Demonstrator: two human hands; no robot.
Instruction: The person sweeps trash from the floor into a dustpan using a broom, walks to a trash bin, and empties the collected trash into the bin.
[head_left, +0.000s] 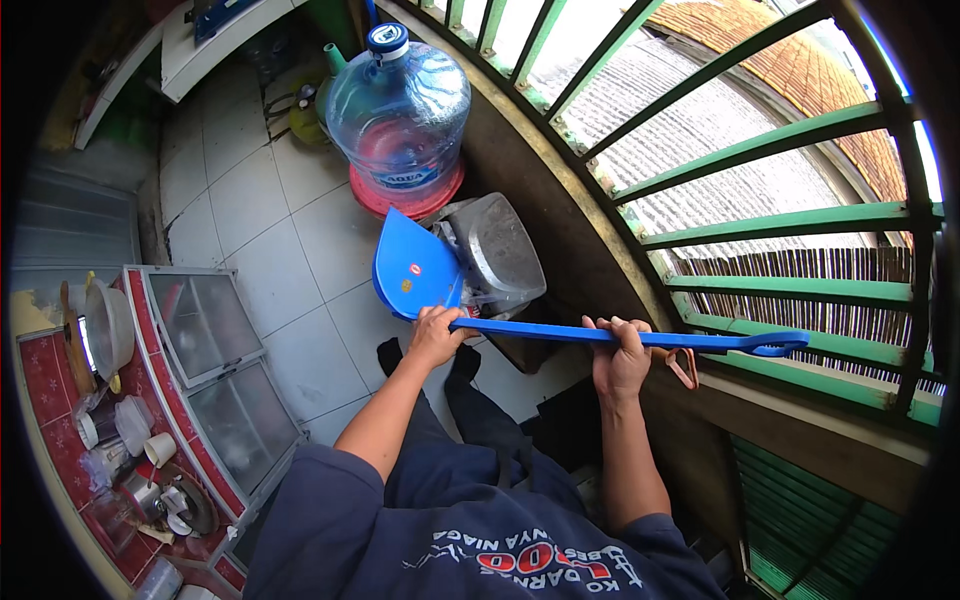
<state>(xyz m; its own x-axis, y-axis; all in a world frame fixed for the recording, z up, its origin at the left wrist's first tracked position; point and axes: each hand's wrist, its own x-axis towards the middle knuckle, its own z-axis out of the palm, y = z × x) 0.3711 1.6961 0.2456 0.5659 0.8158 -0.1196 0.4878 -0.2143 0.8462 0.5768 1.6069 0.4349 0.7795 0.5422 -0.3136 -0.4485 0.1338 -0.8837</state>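
Note:
A blue long-handled plastic dustpan (416, 266) is held up in front of me, its pan at the left and its long handle running to the right. My left hand (439, 335) grips the handle close to the pan. Farther along, my right hand (621, 356) is closed around the handle, short of its looped end. Beneath and beside the pan, a grey bin (504, 251) with a clear plastic bag stands against the wall. An orange loop-shaped piece (681, 369) shows just beyond my right hand; whether it is attached cannot be told.
A large clear water bottle (401, 112) stands on a red base (367, 202) ahead. Green window bars (780, 225) rise along the wall at right. At left, a red-tiled counter (56, 375) with dishes and pots stands above glass-fronted cabinet doors (206, 322). White floor tiles (262, 262) lie between.

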